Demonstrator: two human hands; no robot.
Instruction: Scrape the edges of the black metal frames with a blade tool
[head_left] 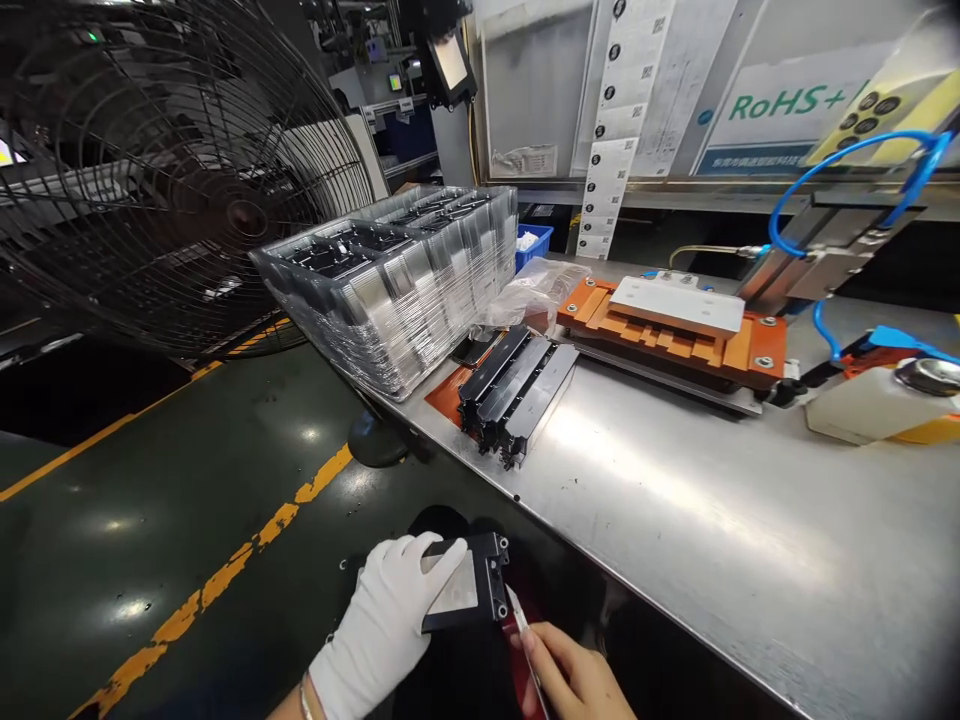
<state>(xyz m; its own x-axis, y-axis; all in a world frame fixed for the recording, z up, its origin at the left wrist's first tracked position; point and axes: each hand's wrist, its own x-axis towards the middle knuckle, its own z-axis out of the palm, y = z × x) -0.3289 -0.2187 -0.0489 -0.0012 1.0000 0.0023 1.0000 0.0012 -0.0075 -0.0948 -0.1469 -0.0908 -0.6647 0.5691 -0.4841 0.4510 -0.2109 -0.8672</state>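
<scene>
My left hand (386,620), in a white glove, grips a flat black and silver panel part (471,590) below the edge of the steel workbench (712,520). My bare right hand (574,675) pinches a thin pointed tool (519,612) whose tip touches the part's right edge. On the bench ahead lies a row of similar black parts (517,385) stood on edge. An orange fixture with a white plate (675,320) sits behind them.
Two stacks of clear plastic trays (397,280) stand at the bench's left end. A large black fan (165,170) is at left. A white bottle (877,400) and blue air hose (847,160) are at right. The dark floor has a yellow line (247,550).
</scene>
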